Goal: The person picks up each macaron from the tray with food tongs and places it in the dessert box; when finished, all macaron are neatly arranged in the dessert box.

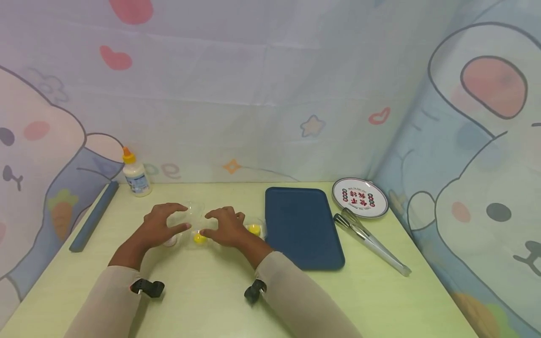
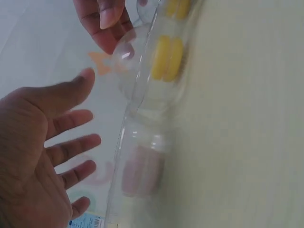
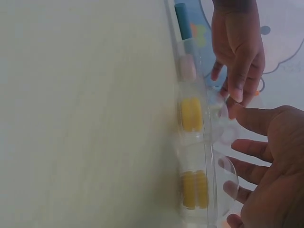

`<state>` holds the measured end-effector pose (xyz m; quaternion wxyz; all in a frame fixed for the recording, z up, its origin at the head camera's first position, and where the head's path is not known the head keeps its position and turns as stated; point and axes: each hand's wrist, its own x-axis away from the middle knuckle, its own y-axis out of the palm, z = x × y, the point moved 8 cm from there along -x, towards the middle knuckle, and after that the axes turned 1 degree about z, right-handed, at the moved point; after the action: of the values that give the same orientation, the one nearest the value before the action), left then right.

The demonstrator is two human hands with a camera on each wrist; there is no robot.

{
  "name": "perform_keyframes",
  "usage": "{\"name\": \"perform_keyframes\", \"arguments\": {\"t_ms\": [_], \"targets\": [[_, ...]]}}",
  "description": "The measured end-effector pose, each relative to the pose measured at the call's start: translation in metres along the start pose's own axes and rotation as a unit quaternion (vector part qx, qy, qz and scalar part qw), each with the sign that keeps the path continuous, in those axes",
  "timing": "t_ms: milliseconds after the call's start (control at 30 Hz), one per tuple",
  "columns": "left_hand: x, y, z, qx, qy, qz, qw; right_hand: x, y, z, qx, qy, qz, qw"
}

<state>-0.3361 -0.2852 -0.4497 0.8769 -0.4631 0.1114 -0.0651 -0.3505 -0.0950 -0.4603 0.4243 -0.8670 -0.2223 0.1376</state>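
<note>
A clear plastic macaron box (image 3: 207, 137) with rounded lid bumps lies on the table under both hands. Inside it are a yellow macaron (image 1: 200, 238), another yellow macaron (image 1: 254, 229) on the right and a pale pink macaron (image 2: 142, 172) on the left. My left hand (image 1: 162, 225) hovers over the left part, thumb and fingers spread apart and holding nothing. To its right, my right hand (image 1: 226, 229) is over the box, fingers loosely bent; in the right wrist view its fingertips (image 3: 231, 189) show through a lid bump. The right hand hides the box's middle in the head view.
Right of the box lies a dark blue tray (image 1: 302, 230). Beyond it are metal tongs (image 1: 376, 246) and a printed plate (image 1: 361, 199). A glue bottle (image 1: 137, 176) stands at the back left, near a blue-grey bar (image 1: 95, 218). A printed cloth (image 1: 253, 94) hangs behind.
</note>
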Motion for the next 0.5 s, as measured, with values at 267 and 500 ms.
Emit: {"name": "perform_keyframes", "arguments": {"t_ms": [267, 500], "targets": [[-0.02, -0.005, -0.026, 0.008, -0.061, -0.018, 0.998, -0.02, -0.006, 0.001, 0.004, 0.004, -0.005, 1.0], [-0.03, -0.003, -0.039, 0.026, -0.083, -0.037, 0.9955, -0.038, -0.002, 0.006, 0.007, 0.029, -0.025, 0.999]]}}
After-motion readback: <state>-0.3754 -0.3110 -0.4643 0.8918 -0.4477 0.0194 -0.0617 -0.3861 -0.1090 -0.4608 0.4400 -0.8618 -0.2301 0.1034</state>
